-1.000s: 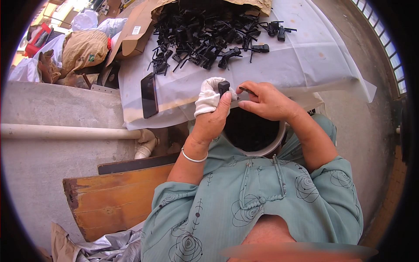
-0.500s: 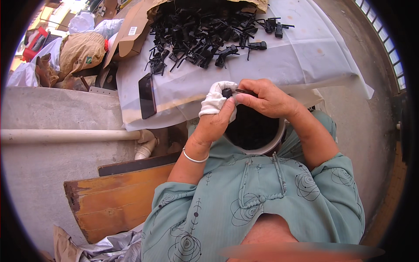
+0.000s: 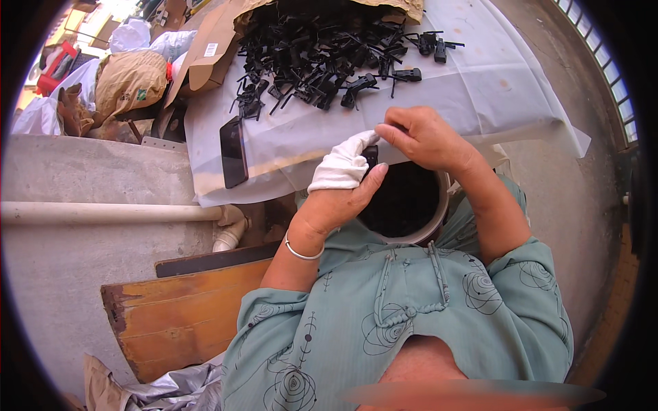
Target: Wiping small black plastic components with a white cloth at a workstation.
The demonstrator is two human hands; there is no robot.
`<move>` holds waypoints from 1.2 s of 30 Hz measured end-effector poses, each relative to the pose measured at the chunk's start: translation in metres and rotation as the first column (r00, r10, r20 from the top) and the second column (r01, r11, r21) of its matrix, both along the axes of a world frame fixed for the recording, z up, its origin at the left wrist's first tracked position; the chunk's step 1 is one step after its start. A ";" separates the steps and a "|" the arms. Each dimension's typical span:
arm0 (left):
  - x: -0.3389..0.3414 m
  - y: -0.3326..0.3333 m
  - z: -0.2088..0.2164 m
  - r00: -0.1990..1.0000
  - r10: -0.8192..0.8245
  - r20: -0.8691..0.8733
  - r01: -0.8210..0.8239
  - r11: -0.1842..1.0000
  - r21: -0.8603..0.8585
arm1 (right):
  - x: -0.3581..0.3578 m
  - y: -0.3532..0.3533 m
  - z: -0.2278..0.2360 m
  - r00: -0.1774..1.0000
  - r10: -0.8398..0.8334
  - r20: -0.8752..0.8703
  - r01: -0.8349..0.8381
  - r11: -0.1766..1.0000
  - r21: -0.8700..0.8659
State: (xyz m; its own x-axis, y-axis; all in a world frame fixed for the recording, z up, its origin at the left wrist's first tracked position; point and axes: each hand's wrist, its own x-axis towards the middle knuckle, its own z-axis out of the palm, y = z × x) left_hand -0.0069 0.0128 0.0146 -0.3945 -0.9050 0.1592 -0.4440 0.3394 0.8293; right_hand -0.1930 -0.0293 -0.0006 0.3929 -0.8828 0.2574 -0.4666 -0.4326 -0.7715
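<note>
My left hand wears a white cloth glove over its fingers, while the thumb is bare. It is closed around a small black plastic part, most of which the glove hides. My right hand is bare and closed, its thumb and forefinger pinched beside the gloved fingertips. Whatever lies in that pinch cannot be made out. Below both hands stands a round bucket with a pale rim, dark inside. Farther away, a heap of black plastic parts with thin stems lies on the table.
White plastic sheeting covers the table. A dark phone lies near its left edge. Behind the heap are an open brown bag and a cardboard box. To the left are a pale pipe and a wooden board.
My right hand has risen slightly and moved right; the dark piece seen in its fingers is no longer visible. My left hand has turned, its gloved fingers now folding over the black part.
</note>
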 end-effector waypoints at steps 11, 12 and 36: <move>0.006 -0.016 -0.009 0.925 0.229 -0.302 -0.116 0.929 0.351 | -0.028 -0.015 -0.001 0.875 -0.418 -0.245 0.365 0.901 -0.234; 0.008 -0.019 -0.011 0.878 0.280 -0.388 -0.034 0.846 0.533 | -0.028 -0.008 0.004 0.911 -0.379 -0.163 0.358 0.922 -0.145; -0.011 0.009 -0.013 0.875 0.188 -0.446 -0.023 0.936 0.350 | 0.017 0.032 -0.001 0.906 -0.074 0.416 -0.005 0.983 0.184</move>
State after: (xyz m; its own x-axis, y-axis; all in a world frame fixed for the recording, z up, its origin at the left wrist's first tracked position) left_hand -0.0175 0.0219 0.0019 -0.2473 -0.9689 -0.0101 0.0046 -0.0116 0.9999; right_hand -0.1762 0.0027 -0.0017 0.2516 -0.9401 0.2301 -0.0944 -0.2604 -0.9609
